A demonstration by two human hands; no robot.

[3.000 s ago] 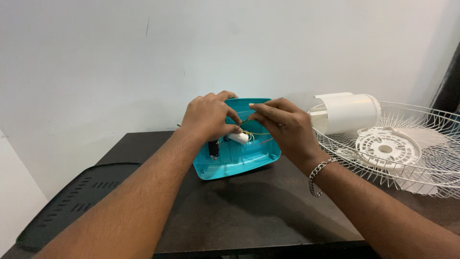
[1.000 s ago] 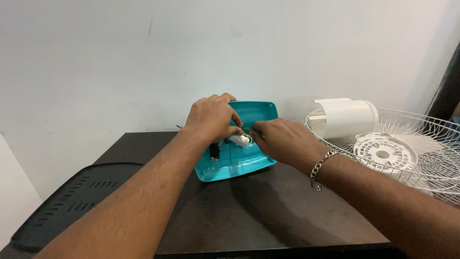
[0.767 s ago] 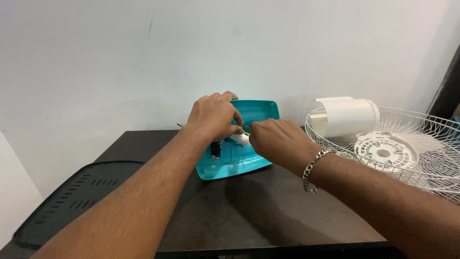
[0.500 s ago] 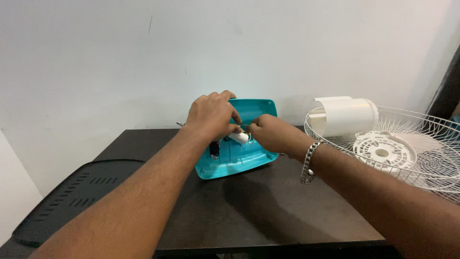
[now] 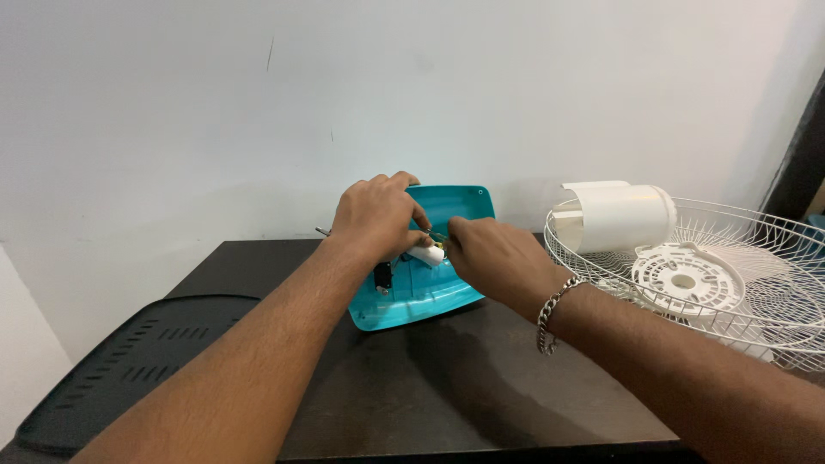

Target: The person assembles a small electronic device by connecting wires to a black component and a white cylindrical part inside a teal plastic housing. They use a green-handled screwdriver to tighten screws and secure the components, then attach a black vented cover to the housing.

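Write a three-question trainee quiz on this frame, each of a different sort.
1. True or false: both hands are at the teal housing.
2. What lies right of the housing? A) white wire grille B) red bucket C) laptop
3. Which wrist wears the bracelet?

Key:
1. True: the left hand and right hand meet over it, at a small white part.
2. A, the grille, with a white motor cover.
3. The right.

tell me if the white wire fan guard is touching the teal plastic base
Apart. The head view shows the white wire fan guard lying at the right of the dark table, with a strip of bare tabletop and the right hand between it and the teal plastic base.
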